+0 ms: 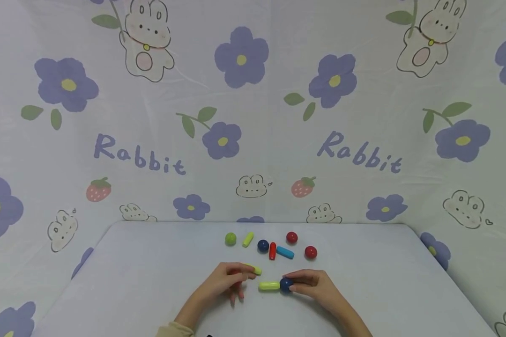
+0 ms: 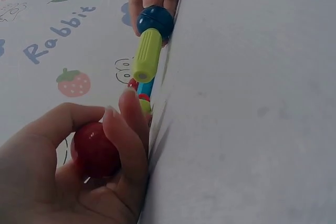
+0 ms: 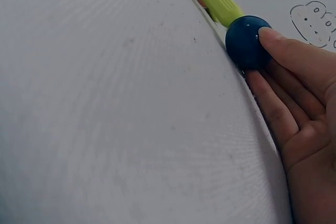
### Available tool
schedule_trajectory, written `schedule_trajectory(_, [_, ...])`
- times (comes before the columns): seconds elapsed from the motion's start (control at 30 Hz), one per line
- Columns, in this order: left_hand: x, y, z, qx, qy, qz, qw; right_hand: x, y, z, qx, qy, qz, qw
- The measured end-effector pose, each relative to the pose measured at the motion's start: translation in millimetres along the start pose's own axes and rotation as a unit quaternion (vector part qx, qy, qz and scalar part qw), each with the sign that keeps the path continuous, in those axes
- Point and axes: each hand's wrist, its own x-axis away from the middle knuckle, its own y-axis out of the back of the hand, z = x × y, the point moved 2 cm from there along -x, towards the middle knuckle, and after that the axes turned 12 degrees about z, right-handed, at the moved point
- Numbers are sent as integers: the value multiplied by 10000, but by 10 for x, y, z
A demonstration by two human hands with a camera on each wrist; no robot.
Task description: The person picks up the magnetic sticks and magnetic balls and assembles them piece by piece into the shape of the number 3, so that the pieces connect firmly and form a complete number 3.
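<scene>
My right hand (image 1: 314, 288) pinches a dark blue ball (image 3: 248, 43) between thumb and fingers. A ribbed yellow-green stick (image 1: 269, 285) is joined to that ball and points left, toward the other hand. With curled fingers my left hand (image 1: 229, 281) holds a red ball (image 2: 96, 149), which the hand mostly hides in the head view. Another yellow-green stick (image 1: 257, 270) shows just past the left fingertips; I cannot tell whether it is joined to the red ball. The free end of the ribbed stick faces the left hand across a small gap.
Farther back on the white table (image 1: 152, 262) lie a green ball (image 1: 230, 239), a yellow-green stick (image 1: 248, 239), a dark blue ball (image 1: 263, 245), a red stick (image 1: 272, 251), a light blue stick (image 1: 285, 252) and two red balls (image 1: 292, 238). A patterned cloth (image 1: 270, 140) hangs behind.
</scene>
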Motion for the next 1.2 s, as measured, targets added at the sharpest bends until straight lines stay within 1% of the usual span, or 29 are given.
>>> schedule_trajectory(0.1, [-12, 21, 13, 198, -83, -203, 9996, 3, -6, 16, 8, 24, -26, 10000])
schedule_trajectory(0.2, [-28, 37, 17, 309, -283, -322, 9986, 7, -12, 17, 35, 3, -72, 10000])
schedule_trajectory(0.27, [-44, 51, 19, 278, -440, -411, 9978, 6, -12, 11, 34, 30, -74, 10000])
schedule_trajectory(0.33, [-60, 66, 20, 51, -551, -551, 9969, 7, -14, 12, 41, 25, -80, 10000])
schedule_trajectory(0.43, [-68, 89, 19, -457, -576, -810, 9940, 5, -15, 6, 47, 7, -74, 10000])
schedule_trajectory(0.53, [-59, 102, 10, -791, -582, -913, 9910, 5, -18, 11, 77, -24, -82, 9999])
schedule_trajectory(0.57, [-55, 103, 7, -807, -595, -886, 9910, 4, -17, 10, 84, -26, -85, 9999])
schedule_trajectory(0.7, [-25, 88, -25, -847, -833, -658, 9907, 7, -14, 13, 103, -13, -94, 9999])
schedule_trajectory(0.77, [-11, 84, -30, -796, -925, -550, 9910, 8, -15, 20, 107, -6, -95, 9999])
schedule_trajectory(0.8, [-1, 78, -37, -747, -920, -512, 9916, 9, -16, 24, 102, 2, -92, 9999])
schedule_trajectory(0.93, [27, 54, -56, -503, -741, -456, 9949, 13, -18, 35, 42, 39, -77, 10000])
schedule_trajectory(1.0, [40, 37, -79, -570, -673, -473, 9950, 14, -18, 38, 25, 55, -71, 10000])
schedule_trajectory(1.07, [49, 26, -99, -711, -687, -495, 9939, 15, -19, 40, 26, 58, -67, 10000])
schedule_trajectory(1.2, [56, 25, -114, -1244, -667, -677, 9877, 13, -18, 39, 25, 75, -45, 10000])
